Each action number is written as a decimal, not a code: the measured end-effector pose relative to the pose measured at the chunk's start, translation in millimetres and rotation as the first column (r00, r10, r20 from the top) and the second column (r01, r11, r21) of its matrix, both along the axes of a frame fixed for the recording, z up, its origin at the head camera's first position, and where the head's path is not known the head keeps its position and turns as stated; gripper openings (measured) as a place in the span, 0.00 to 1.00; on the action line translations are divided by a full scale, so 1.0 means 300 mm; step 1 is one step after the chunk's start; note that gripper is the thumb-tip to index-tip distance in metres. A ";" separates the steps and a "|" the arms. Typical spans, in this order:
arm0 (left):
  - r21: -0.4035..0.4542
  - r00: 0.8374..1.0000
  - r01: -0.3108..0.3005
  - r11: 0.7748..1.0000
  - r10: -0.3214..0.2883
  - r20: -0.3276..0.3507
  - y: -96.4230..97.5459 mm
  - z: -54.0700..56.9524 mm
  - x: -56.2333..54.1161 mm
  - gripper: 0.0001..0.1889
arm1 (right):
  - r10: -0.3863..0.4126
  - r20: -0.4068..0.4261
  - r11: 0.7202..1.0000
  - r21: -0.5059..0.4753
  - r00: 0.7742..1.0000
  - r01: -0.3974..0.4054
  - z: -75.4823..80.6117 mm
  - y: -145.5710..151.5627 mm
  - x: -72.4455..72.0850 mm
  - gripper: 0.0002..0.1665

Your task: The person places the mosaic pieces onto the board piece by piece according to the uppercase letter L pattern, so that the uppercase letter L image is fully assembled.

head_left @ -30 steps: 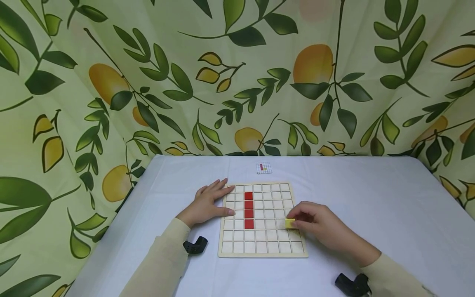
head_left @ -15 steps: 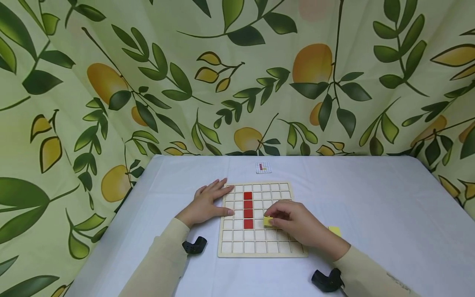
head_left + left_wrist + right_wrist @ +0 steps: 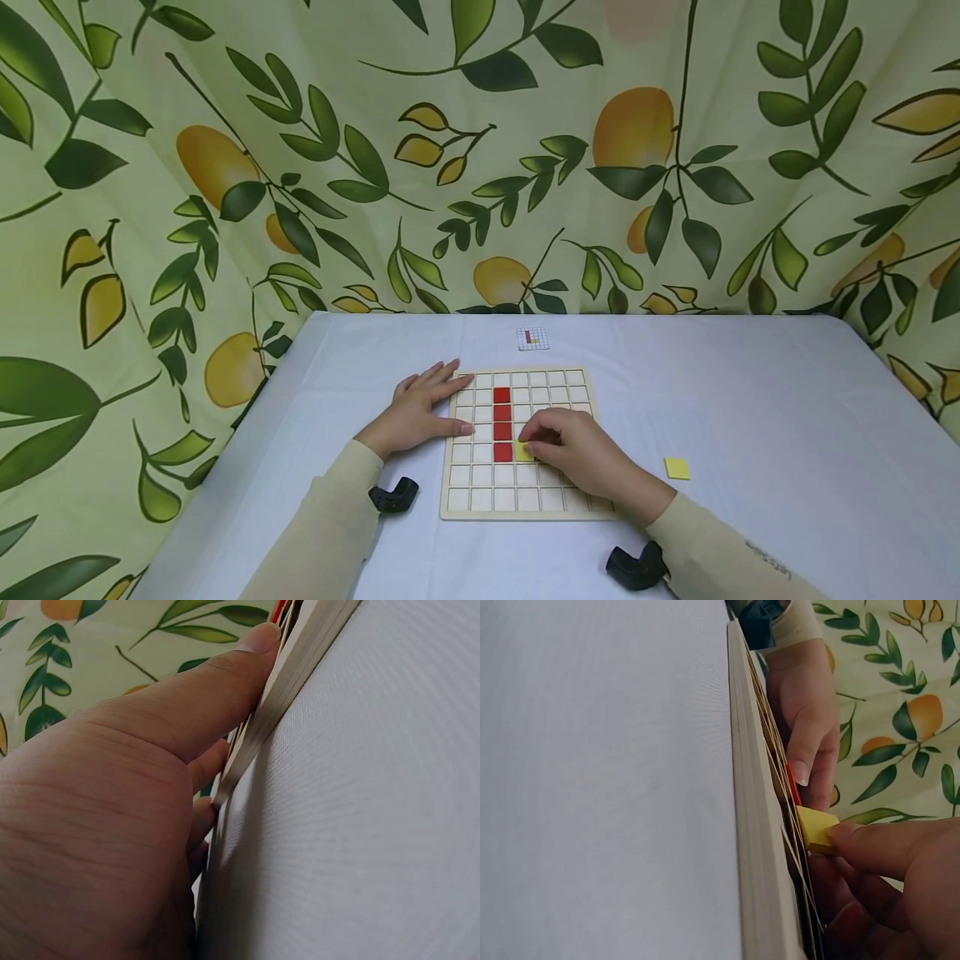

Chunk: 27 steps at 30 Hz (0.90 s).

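A wooden grid board (image 3: 531, 516) with pale square cells lies on the white cloth. Several red square tiles (image 3: 502, 413) form one column in it. My left hand (image 3: 417, 414) rests on the board's left side, thumb and fingers spread over the edge; in the left wrist view the thumb (image 3: 217, 686) touches the rim. Between thumb and fingers, my right hand (image 3: 581, 450) pinches a yellow square tile (image 3: 522, 452) at the cell just right of the lowest red tile. From the right wrist, that yellow tile (image 3: 817, 829) looks tilted against the grid, partly behind my thumb.
Another yellow tile (image 3: 677, 468) lies flat on the cloth right of the board. Beyond the board's far edge is a small printed grid card (image 3: 533, 338) with red and yellow marks. A leaf-and-fruit patterned curtain (image 3: 480, 167) hangs behind the table.
My right hand has carried the yellow tile leftward across the board, from its right edge to beside the lowest red tile. The other yellow tile has come into sight. The left hand stays put.
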State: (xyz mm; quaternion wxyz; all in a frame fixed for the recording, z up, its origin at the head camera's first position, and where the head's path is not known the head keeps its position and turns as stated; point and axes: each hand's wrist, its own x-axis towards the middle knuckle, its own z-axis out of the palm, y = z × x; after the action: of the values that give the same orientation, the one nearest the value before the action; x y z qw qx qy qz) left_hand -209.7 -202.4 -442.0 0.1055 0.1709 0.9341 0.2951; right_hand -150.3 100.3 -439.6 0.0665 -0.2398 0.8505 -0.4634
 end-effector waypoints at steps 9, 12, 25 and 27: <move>-0.003 1.000 -0.001 1.000 0.001 0.001 0.000 -0.003 0.000 0.48 | -0.017 -0.013 0.999 0.039 1.000 0.018 -0.006 -0.001 0.003 0.10; -0.004 1.000 0.001 1.000 -0.001 -0.003 -0.002 -0.004 0.000 0.48 | -0.003 -0.021 0.999 0.053 1.000 0.004 -0.009 -0.001 0.004 0.09; -0.005 1.000 -0.001 1.000 0.001 -0.006 0.001 -0.003 -0.001 0.48 | 0.065 0.033 0.998 -0.007 0.997 -0.065 -0.003 0.019 0.010 0.08; -0.010 1.000 0.001 1.000 -0.001 -0.009 0.001 -0.002 -0.001 0.48 | 0.085 0.042 0.996 -0.039 0.995 -0.084 0.002 0.025 0.011 0.11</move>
State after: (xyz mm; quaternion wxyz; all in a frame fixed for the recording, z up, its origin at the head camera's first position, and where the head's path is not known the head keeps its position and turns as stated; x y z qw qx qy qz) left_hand -209.9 -202.0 -442.5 0.1026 0.1723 0.9360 0.2894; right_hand -147.0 107.7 -439.1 0.1003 -0.2664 0.8291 -0.4812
